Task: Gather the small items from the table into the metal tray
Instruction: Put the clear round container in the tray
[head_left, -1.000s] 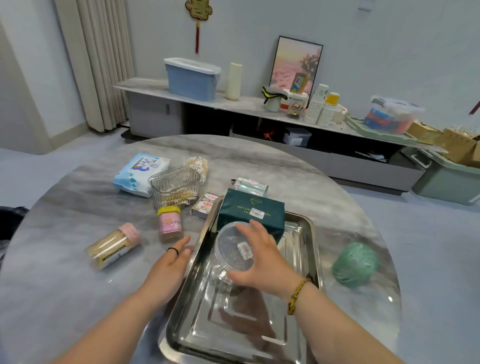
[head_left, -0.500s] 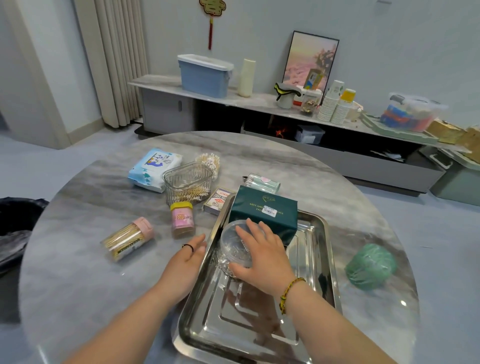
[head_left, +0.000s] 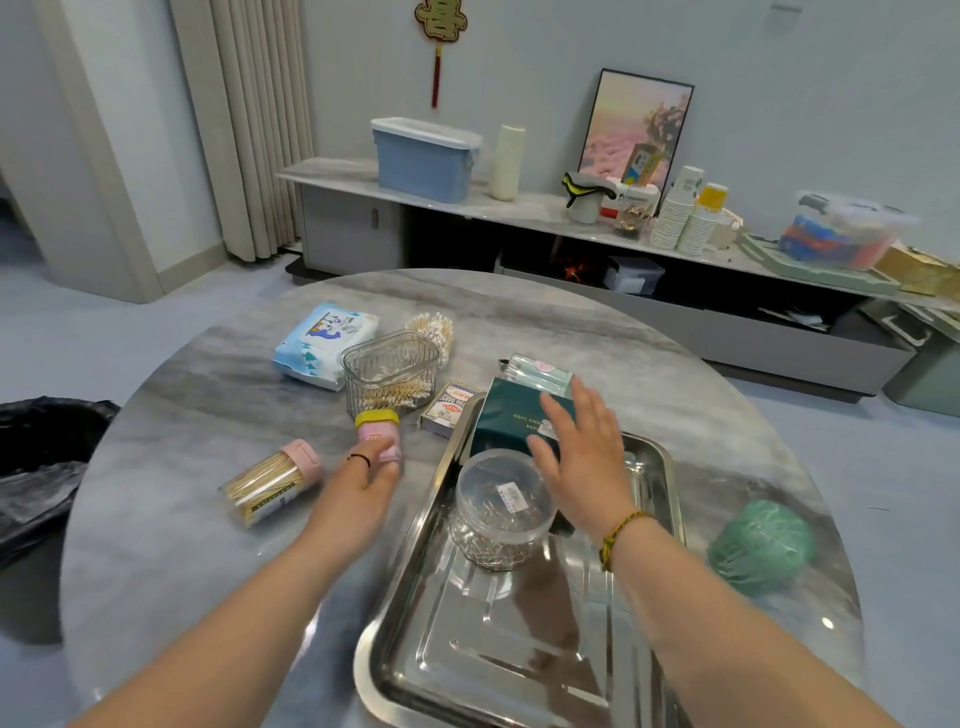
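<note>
Since the earlier frame, the right hand (head_left: 582, 457) has released the clear jar (head_left: 501, 512) and risen off it. The left hand (head_left: 361, 483) has left the tray's left rim and moved far-left to the pink bottle (head_left: 378, 435).

The metal tray (head_left: 467, 654) sits on the near right part of the table (head_left: 156, 519). It contains two items: the clear jar, upright at the middle and filled with small metal pieces, and a dark green box (head_left: 506, 418) at the far end, just behind the jar. A clear plastic bin (head_left: 389, 371) of cotton swabs stands on the table to the far left of the tray. A toothpick tube (head_left: 270, 483) lies on its side left of the pink bottle.

The right hand is spread wide, fingers straight, palm down over the green box, holding nothing. The left hand's fingertips reach the pink bottle; motion blur hides whether they grip it.
</note>
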